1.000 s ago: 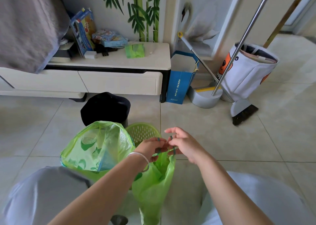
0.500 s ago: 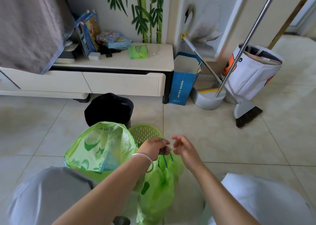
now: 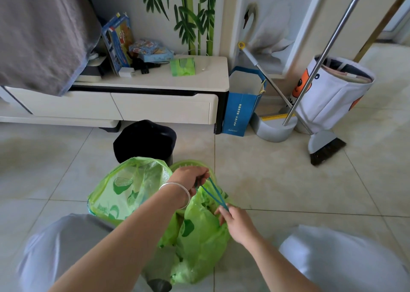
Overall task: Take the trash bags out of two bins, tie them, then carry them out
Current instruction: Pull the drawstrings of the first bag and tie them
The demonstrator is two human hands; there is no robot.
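Observation:
A green trash bag point(image 3: 200, 236) sits on the floor between my knees, its mouth gathered. Blue drawstrings point(image 3: 214, 192) run taut from it between my hands. My left hand point(image 3: 190, 177), with a silver bangle on the wrist, grips one end above the bag. My right hand point(image 3: 235, 222) pinches the other end, lower and to the right. A second green bag point(image 3: 131, 189) stands open-topped and puffed on the left. Behind the hands shows the rim of a green basket bin point(image 3: 188, 164). A black bin point(image 3: 145, 142) stands further back.
A low white cabinet point(image 3: 155, 105) with boxes on top runs along the wall. A blue paper bag point(image 3: 241, 105), a dustpan point(image 3: 274, 126), a broom point(image 3: 326, 149) and a white fabric hamper point(image 3: 335, 94) stand at the right. Tiled floor lies open on the right.
My hands were close together over the bag; now they have pulled apart, the right one down and right, stretching the blue drawstrings. The bag has sunk lower.

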